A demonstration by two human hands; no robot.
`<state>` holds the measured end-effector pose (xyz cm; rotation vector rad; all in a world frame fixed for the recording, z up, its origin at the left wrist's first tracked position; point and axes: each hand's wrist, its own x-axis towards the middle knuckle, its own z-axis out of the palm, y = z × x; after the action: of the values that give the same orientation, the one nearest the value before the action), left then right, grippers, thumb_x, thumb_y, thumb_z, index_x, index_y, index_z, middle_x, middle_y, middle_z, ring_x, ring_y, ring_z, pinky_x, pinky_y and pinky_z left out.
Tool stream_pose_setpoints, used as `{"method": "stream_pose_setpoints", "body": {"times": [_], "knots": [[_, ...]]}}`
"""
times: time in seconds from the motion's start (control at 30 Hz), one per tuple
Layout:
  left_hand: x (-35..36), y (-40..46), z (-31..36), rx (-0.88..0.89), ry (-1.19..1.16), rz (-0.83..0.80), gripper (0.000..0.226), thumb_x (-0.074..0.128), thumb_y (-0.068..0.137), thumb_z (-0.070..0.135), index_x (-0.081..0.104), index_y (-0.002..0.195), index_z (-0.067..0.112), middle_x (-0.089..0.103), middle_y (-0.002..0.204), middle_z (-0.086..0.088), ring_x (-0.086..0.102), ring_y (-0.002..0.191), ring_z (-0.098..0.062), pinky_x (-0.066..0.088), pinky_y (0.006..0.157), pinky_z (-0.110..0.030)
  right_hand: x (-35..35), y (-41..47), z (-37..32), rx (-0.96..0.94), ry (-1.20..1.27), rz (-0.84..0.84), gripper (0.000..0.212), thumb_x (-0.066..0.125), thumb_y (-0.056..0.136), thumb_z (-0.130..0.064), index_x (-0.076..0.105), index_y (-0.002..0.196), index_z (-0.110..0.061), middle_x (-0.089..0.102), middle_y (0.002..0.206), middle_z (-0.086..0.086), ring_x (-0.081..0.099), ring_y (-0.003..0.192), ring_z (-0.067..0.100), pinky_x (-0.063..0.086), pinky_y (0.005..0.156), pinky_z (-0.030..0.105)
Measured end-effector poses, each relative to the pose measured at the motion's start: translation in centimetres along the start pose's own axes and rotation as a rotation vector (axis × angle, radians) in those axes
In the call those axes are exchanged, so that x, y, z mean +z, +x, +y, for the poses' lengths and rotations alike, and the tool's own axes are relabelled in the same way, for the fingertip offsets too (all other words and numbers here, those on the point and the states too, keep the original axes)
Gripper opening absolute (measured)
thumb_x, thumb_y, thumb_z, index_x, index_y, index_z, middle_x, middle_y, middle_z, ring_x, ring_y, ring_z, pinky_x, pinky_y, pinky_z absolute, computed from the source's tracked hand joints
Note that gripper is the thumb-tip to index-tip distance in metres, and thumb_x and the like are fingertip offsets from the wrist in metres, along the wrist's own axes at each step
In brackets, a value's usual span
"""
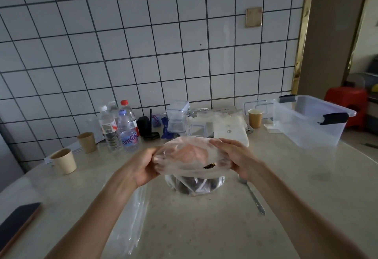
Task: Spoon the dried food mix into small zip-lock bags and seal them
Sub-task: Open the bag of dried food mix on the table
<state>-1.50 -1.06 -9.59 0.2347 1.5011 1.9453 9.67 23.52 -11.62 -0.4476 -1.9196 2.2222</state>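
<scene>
Both hands hold one small zip-lock bag [190,156] in the air above the table [296,187]; it is clear, thin and crumpled, spread almost flat, with a small dark clump of dried food [209,165] showing near its lower right edge. Left hand [143,166] grips the bag's left edge with curled fingers, and right hand [237,158] clasps the right edge, fingers bent over the top. Directly under the bag sits a larger clear bag of dark mix [194,185] on the table. Just right of that larger bag lies a metal spoon [253,195]. To its left lies a strip of flat clear bags [133,218]. Behind it stand water bottles [120,128], and well to its right a clear storage tub [313,121]
</scene>
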Motion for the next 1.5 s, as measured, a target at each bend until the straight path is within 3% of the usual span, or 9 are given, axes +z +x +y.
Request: {"method": "stream_pose_setpoints", "body": {"times": [0.17, 0.3, 0.47, 0.6, 0.8, 1.0, 1.2, 1.37, 1.5], "knots": [[0.1, 0.8, -0.4, -0.060, 0.044, 0.026, 0.010, 0.058, 0.080, 0.012, 0.067, 0.077, 0.008, 0.040, 0.050, 0.003, 0.037, 0.043, -0.011, 0.033, 0.040, -0.024, 0.0, 0.6, -0.2, 0.082, 0.219, -0.012, 0.023, 0.072, 0.094, -0.029, 0.080, 0.077, -0.016, 0.066, 0.078, 0.004, 0.055, 0.061, 0.018, 0.052, 0.051, 0.026], [-0.8, 1.3, -0.9, -0.154, -0.067, 0.069, 0.018, 0.055, 0.079, 0.011, 0.070, 0.086, 0.002, 0.048, 0.063, -0.004, 0.041, 0.046, -0.014, 0.033, 0.041, -0.023, 0.0, 0.8, -0.4, 0.186, 0.462, -0.023, 0.010, 0.062, 0.098, -0.015, 0.068, 0.090, -0.011, 0.072, 0.080, 0.008, 0.066, 0.065, 0.022, 0.053, 0.066, 0.035], [-1.4, 1.1, -1.1, -0.132, -0.008, 0.078, 0.027, 0.071, 0.086, 0.034, 0.074, 0.097, 0.011, 0.068, 0.086, -0.007, 0.061, 0.070, -0.018, 0.049, 0.064, -0.030, 0.5, 0.8, -0.4, 0.129, 0.338, 0.019, 0.020, 0.063, 0.101, -0.024, 0.069, 0.105, -0.006, 0.071, 0.092, 0.010, 0.064, 0.068, 0.020, 0.052, 0.070, 0.034], [-3.5, -0.2, -1.8, -0.125, -0.114, 0.070, 0.065, 0.085, 0.075, 0.048, 0.072, 0.113, -0.002, 0.070, 0.091, -0.014, 0.066, 0.076, -0.025, 0.058, 0.076, -0.039, -0.6, -0.2, -0.6, 0.107, 0.069, 0.138, 0.044, 0.073, 0.094, -0.040, 0.065, 0.121, -0.006, 0.072, 0.115, 0.018, 0.069, 0.099, 0.028, 0.056, 0.090, 0.043], [-3.5, -1.3, -3.6, -0.111, -0.103, 0.085, 0.063, 0.081, 0.079, 0.038, 0.066, 0.123, -0.006, 0.075, 0.096, -0.018, 0.074, 0.089, -0.029, 0.064, 0.075, -0.044, -0.9, -1.8, -0.1, 0.108, -0.174, 0.251, 0.040, 0.073, 0.091, -0.047, 0.067, 0.099, -0.008, 0.069, 0.090, 0.010, 0.069, 0.075, 0.022, 0.048, 0.061, 0.031], [-1.9, -2.5, -3.9, -0.016, -0.121, 0.048, 0.038, 0.075, 0.087, 0.018, 0.069, 0.118, -0.003, 0.077, 0.106, -0.020, 0.078, 0.088, -0.029, 0.064, 0.081, -0.055, 0.1, -2.2, 0.0, 0.020, -0.345, 0.336, 0.022, 0.064, 0.098, -0.023, 0.069, 0.111, -0.007, 0.060, 0.083, 0.007, 0.055, 0.061, 0.020, 0.042, 0.049, 0.026], [-0.8, -2.4, -3.9, 0.087, -0.449, -0.058, 0.019, 0.059, 0.095, 0.006, 0.071, 0.107, -0.001, 0.077, 0.105, -0.022, 0.078, 0.091, -0.031, 0.063, 0.086, -0.052, -0.1, -3.1, -0.1, 0.027, 0.222, 0.257, 0.019, 0.055, 0.103, -0.004, 0.063, 0.112, 0.010, 0.071, 0.089, 0.025, 0.073, 0.070, 0.032, 0.063, 0.060, 0.038], [-0.1, -1.5, -4.7, 0.167, -0.726, -0.030, 0.038, 0.037, 0.090, -0.003, 0.060, 0.120, -0.007, 0.074, 0.114, -0.024, 0.078, 0.094, -0.033, 0.059, 0.092, -0.051, 0.5, -3.3, 0.8, -0.024, 0.895, 0.141, 0.036, 0.032, 0.112, -0.010, 0.058, 0.088, 0.001, 0.075, 0.087, 0.027, 0.078, 0.078, 0.038, 0.066, 0.068, 0.047], [0.4, -1.1, -5.3, 0.177, -0.775, 0.012, 0.027, 0.038, 0.090, -0.001, 0.061, 0.104, -0.002, 0.075, 0.102, -0.018, 0.076, 0.086, -0.030, 0.064, 0.082, -0.049, 0.8, -3.3, 1.8, 0.037, 0.789, 0.148, 0.033, 0.043, 0.109, -0.024, 0.057, 0.085, -0.005, 0.074, 0.085, 0.019, 0.077, 0.075, 0.034, 0.064, 0.061, 0.044]]}}
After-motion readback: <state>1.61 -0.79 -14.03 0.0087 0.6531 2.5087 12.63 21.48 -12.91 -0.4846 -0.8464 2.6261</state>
